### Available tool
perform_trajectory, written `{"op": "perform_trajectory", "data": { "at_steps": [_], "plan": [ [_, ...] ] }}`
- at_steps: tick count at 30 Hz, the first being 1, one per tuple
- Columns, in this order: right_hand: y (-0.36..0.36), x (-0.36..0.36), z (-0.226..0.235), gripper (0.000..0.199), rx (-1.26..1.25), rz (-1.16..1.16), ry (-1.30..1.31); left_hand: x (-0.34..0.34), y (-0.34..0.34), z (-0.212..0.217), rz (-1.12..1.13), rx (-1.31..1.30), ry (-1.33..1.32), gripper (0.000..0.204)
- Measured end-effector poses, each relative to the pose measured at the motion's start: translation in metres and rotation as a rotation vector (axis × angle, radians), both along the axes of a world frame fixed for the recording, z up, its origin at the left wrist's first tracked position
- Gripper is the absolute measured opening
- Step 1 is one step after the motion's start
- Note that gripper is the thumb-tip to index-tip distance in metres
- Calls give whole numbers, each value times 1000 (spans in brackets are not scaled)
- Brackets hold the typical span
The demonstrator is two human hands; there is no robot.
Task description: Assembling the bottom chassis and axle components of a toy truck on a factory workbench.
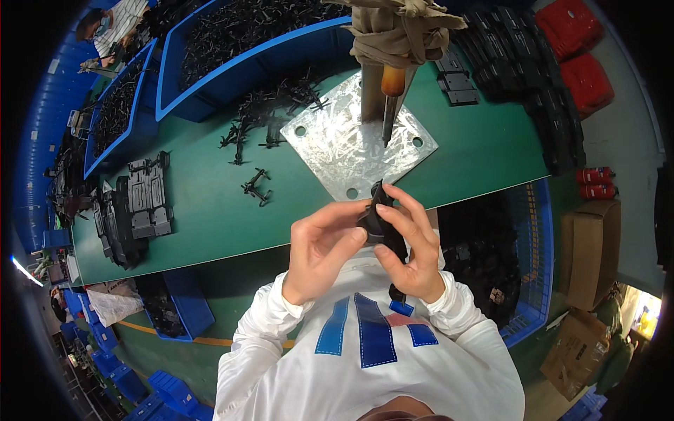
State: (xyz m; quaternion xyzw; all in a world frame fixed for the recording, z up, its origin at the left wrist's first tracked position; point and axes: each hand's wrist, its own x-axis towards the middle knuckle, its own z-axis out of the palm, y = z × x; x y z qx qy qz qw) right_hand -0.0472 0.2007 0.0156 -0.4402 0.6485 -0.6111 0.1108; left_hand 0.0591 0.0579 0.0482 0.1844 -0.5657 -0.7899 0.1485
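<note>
Between my two hands, close in front of my chest, is a black plastic part (pixel 379 223), partly covered by my fingers. My left hand (pixel 321 249) pinches its left side with thumb and fingers. On the other side my right hand (pixel 413 242) grips it, fingertips on its upper end and thumb lower down. Just beyond the hands lies a square metal plate (pixel 330 151) with holes in its corners. Above the plate a pointed metal tip (pixel 387 126) with an amber handle (pixel 393 81) hangs from a stand wrapped in cloth (pixel 400 35).
Blue bins (pixel 242 62) of small black parts stand along the back left. Loose black brackets (pixel 257 186) and flat black panels (pixel 149 196) lie on the green table (pixel 210 217). Stacked black panels (pixel 519 67) fill the right end. A blue crate (pixel 537 245) sits below the right edge.
</note>
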Motion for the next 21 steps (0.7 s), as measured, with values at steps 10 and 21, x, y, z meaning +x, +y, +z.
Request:
{"op": "perform_trajectory", "data": {
  "at_steps": [10, 21],
  "plan": [
    [-3, -20, -21, 47, -259, 168, -1692, -33, -2, -23, 74, -493, -85, 43],
    [-24, -44, -27, 53, -479, 340, -2289, -53, -37, -34, -3, -190, -204, 44]
  ]
}}
